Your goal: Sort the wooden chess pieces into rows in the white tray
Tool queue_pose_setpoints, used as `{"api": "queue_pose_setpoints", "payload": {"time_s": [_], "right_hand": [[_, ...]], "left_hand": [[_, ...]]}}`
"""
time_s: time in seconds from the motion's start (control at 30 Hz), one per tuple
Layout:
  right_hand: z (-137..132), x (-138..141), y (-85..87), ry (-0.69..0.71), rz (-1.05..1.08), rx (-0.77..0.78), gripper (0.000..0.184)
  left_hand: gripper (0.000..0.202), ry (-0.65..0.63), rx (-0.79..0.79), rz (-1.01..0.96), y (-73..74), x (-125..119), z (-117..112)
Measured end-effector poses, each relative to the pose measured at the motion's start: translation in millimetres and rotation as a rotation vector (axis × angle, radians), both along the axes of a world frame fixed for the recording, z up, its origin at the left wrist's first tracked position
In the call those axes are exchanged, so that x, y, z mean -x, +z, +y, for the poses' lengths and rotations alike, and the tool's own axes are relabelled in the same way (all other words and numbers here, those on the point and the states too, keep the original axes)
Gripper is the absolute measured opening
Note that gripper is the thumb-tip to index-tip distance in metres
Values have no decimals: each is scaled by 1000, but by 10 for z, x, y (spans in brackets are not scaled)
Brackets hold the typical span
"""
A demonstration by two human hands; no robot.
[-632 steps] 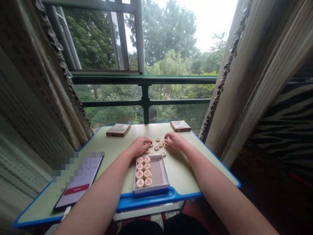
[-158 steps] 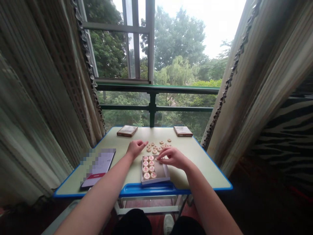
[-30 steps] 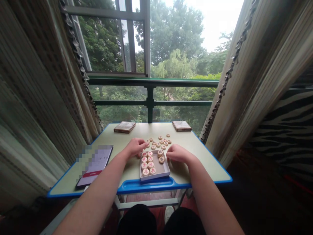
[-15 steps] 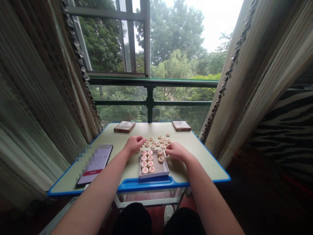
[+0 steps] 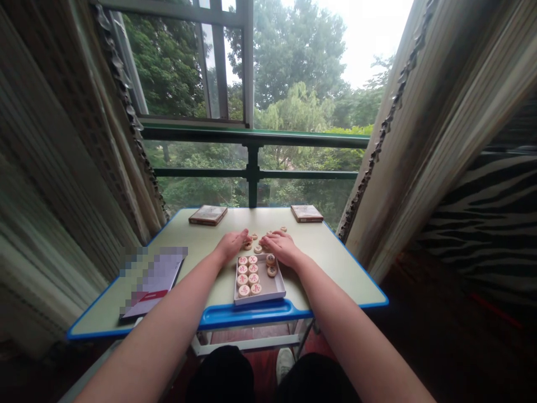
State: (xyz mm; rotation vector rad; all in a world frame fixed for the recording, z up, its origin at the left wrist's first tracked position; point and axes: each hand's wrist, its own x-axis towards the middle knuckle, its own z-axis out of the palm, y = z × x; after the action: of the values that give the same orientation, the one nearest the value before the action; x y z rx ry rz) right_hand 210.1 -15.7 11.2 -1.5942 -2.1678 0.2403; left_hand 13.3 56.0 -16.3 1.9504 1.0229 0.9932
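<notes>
A shallow white box (image 5: 277,290) sits near the front edge of the table. Along its left side, several red-marked Chinese chess pieces (image 5: 253,278) are set in two columns. Two dark-marked pieces (image 5: 272,271) are at its upper right. Behind the box, loose chess pieces (image 5: 257,249) lie on the tabletop, partly covered by my hands. My left hand (image 5: 232,244) is at the left of this group, its fingers stretched out beside and over pieces. My right hand (image 5: 282,246) lies over the group's right side, fingers extended and flat; what is beneath them is hidden.
Two flat boxes, one at the back left (image 5: 208,215) and one at the back right (image 5: 307,213), lie on the pale table (image 5: 339,274). A partly blurred tablet-like device (image 5: 168,280) rests at the left. The window railing (image 5: 293,137) stands behind the table.
My right hand has moved left and forward from beside the box onto the loose pieces, its fingers straightening. My left fingers have straightened too. The view has shifted slightly.
</notes>
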Motion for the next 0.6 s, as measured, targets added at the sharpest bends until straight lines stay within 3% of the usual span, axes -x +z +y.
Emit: {"api": "queue_pose_setpoints", "payload": {"time_s": [0.1,0.23,0.37,0.6], "right_hand": [[16,-50,5,-59,-16,-49,54],[31,-66,-7,-65,-41,-108,44],[38,-68,-21,-32,-52,-54,45],[43,-121,-32,-123,-64,-21,49]], "left_hand": [[63,2,-1,0,4,-1,-10],[62,-3,-29,9,42,-5,-48],[62,11,-13,14,57,-9,-60],[61,-7,-37,12,34,-14,-51]]}}
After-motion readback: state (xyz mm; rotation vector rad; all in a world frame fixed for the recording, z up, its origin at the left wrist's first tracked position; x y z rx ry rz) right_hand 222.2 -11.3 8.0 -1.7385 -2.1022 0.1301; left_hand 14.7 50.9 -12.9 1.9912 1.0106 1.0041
